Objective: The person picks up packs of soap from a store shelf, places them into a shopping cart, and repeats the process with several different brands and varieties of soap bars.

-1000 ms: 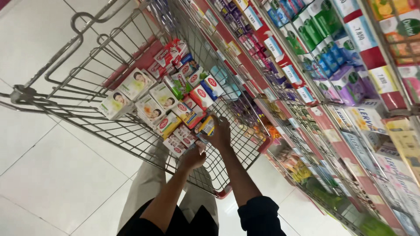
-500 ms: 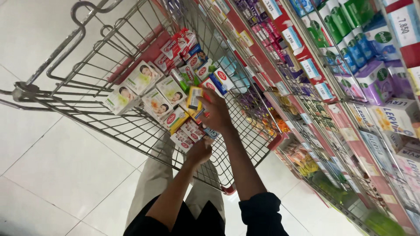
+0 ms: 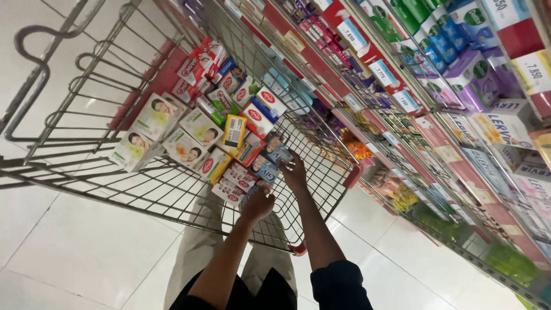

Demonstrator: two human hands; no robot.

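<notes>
- The left hand (image 3: 258, 204) is closed on a small blue-and-white box (image 3: 265, 170); the right hand (image 3: 295, 172) rests its fingers on another box (image 3: 276, 151), grip unclear.
- Both boxes lie in the wire cart (image 3: 172, 195), already holding many boxes.
- The shelves (image 3: 436, 115) alongside remain full.

Small blue-and-white soap box (image 3: 268, 170) lying flat, touching left hand (image 3: 258, 204) fingertips; darker blue box (image 3: 279, 152) tilted, just above right hand (image 3: 295, 172), against red-and-white boxes (image 3: 232, 182) leftward.
</notes>
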